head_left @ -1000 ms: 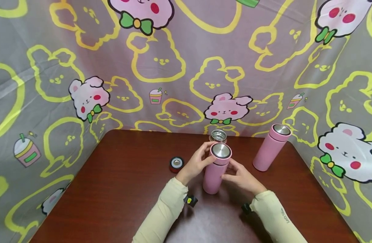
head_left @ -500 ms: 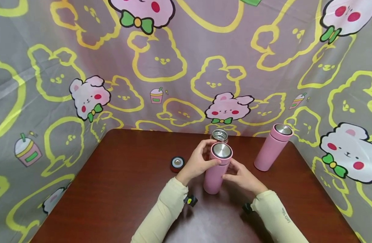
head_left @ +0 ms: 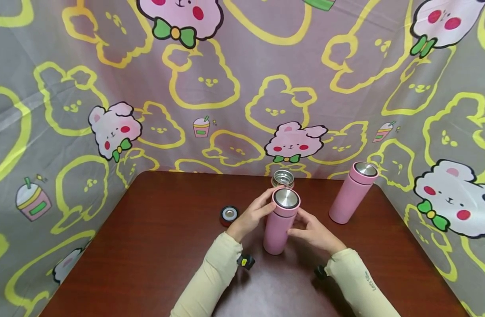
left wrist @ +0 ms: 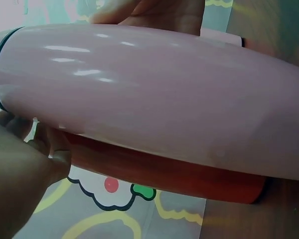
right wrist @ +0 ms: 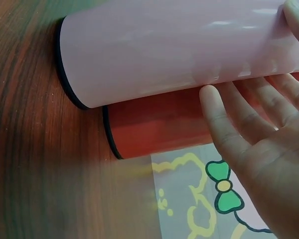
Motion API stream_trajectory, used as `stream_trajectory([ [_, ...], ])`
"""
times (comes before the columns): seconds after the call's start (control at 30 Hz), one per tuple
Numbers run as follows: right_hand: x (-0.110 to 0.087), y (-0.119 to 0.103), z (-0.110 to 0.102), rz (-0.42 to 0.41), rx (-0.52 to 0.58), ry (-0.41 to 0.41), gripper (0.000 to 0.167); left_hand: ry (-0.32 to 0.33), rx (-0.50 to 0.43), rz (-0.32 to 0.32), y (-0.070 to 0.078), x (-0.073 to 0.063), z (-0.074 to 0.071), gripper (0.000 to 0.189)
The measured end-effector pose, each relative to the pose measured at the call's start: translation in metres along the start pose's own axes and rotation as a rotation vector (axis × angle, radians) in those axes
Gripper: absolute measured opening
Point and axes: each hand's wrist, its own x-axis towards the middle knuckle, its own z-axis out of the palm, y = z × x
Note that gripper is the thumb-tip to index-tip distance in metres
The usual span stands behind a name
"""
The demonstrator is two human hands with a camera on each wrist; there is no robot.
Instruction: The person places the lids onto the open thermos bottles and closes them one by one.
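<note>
A pink thermos flask [head_left: 276, 233] with a steel-topped lid [head_left: 286, 198] stands upright on the table in the head view. My left hand [head_left: 250, 215] grips its lid end, thumb on the near side and fingers around the far side. Lower down, my right hand [head_left: 315, 232] holds the body, with its thumb on the near side and fingers behind. Just behind is a red flask [right wrist: 159, 122], seen in both wrist views; its open steel mouth [head_left: 283, 178] shows in the head view. To the left lies a lid [head_left: 229, 214], pale inside up.
A second pink flask [head_left: 350, 198] stands lidded at the back right of the brown wooden table [head_left: 155, 246]. Cartoon-printed cloth [head_left: 222, 97] walls off the back and both sides. A wrist camera [head_left: 246, 261] sits on my left sleeve.
My left thumb slid right across the front of the pink flask's lid, then came back left. My right hand and the flasks stay in place; the head view shifted slightly.
</note>
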Motion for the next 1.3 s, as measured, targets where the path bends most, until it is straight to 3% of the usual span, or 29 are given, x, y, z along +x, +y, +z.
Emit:
stream_trajectory([
  [0.07,0.000,0.008,-0.001,-0.002,0.004,-0.002,0.063,0.005,0.025,0.000,0.009,-0.002,0.002,0.053],
  [0.2,0.002,0.017,-0.002,0.002,-0.009,-0.002,0.063,0.088,0.122,0.031,0.023,-0.005,0.006,0.076],
  [0.3,0.002,0.018,-0.003,0.000,-0.009,-0.003,0.061,0.152,0.158,0.032,0.025,-0.004,0.009,0.089],
  [0.43,0.002,0.017,-0.002,-0.019,0.002,-0.007,0.060,0.198,0.143,0.018,0.024,-0.003,0.009,0.091],
  [0.6,0.002,0.016,-0.002,-0.009,0.009,-0.004,0.060,0.178,0.150,0.016,0.024,-0.003,0.007,0.082],
  [0.9,0.001,0.004,0.000,0.006,-0.010,0.003,0.063,0.035,0.092,0.024,0.024,-0.006,0.002,0.076],
  [1.07,-0.001,-0.007,0.002,-0.040,-0.017,0.000,0.058,0.086,0.172,0.020,0.028,-0.005,0.005,0.071],
  [1.17,-0.001,0.002,0.001,-0.035,-0.012,0.001,0.058,0.149,0.211,-0.017,0.030,-0.004,0.009,0.066],
  [1.3,-0.001,0.016,-0.001,-0.001,0.012,-0.008,0.061,0.188,0.188,-0.051,0.027,-0.004,0.010,0.064],
])
